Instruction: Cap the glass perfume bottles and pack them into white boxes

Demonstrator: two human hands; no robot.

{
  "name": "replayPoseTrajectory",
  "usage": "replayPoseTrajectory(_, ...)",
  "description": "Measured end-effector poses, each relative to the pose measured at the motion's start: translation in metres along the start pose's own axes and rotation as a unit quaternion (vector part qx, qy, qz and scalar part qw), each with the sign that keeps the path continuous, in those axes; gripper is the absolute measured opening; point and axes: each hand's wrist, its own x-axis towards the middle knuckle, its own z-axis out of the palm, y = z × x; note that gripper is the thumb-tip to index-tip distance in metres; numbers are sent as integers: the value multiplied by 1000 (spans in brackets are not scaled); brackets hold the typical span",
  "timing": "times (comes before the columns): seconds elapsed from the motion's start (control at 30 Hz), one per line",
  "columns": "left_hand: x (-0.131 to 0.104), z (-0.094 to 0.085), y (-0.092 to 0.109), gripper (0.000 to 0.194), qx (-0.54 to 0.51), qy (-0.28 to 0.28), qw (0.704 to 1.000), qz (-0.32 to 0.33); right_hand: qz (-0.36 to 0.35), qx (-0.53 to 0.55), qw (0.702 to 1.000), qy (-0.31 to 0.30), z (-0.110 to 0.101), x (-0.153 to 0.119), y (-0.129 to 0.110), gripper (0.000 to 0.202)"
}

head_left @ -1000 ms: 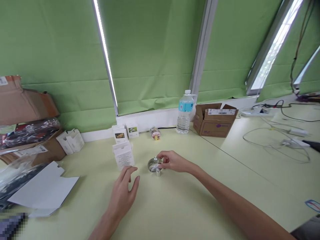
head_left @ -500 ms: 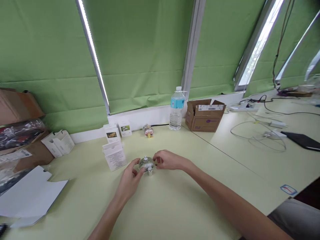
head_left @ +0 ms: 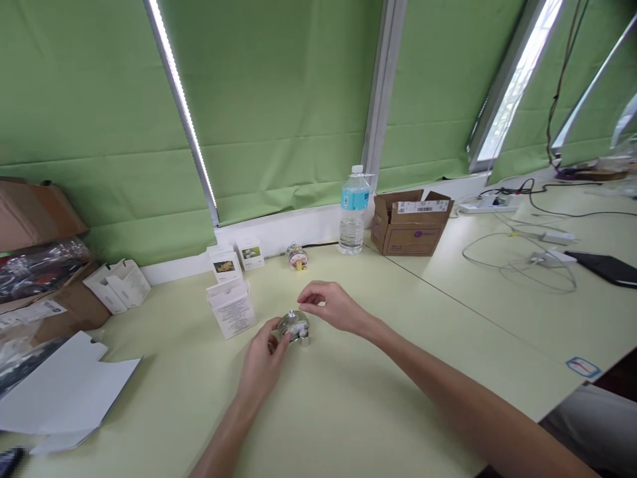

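Note:
A small round glass ornament [head_left: 294, 324] with a silver knob on top and a small silver piece at its front sits on the pale table. My left hand [head_left: 266, 348] grips its left side between thumb and fingers. Just up and to the right of the knob is my right hand [head_left: 328, 305], its fingers bent and thumb close to the fingertips. Whether anything tiny is between those fingertips cannot be made out. A second round ornament [head_left: 297, 255] with a gold piece at its front stands farther back.
White boxes [head_left: 233, 311] stand left of the ornament. Along the back are a water bottle [head_left: 352, 219] and an open cardboard box [head_left: 411, 229]. White card sheets [head_left: 64, 392] lie at left, cables [head_left: 517, 262] at right.
My right hand has risen off the right side of the ornament to above and behind it. My left hand still holds the ornament. The view has shifted slightly.

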Motion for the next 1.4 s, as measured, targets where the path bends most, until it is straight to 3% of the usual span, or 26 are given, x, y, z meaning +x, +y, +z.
replayPoseTrajectory(0.13,0,0,-1,43,4,-1,1000,5,-60,7,997,43,9,1,-21,13)
replayPoseTrajectory(0.3,0,-1,-1,40,8,-8,1000,4,-105,-50,993,27,19,2,-19,16)
replayPoseTrajectory(1.0,-3,-5,3,36,29,-7,999,17,-145,-149,978,-7,22,-7,-18,24)
replayPoseTrajectory(1.17,-3,-5,3,32,20,-6,999,32,-85,-119,989,-15,21,-7,-21,21)
replayPoseTrajectory(1.4,-2,-4,0,31,11,-6,999,35,46,19,997,-53,12,-4,-24,22)
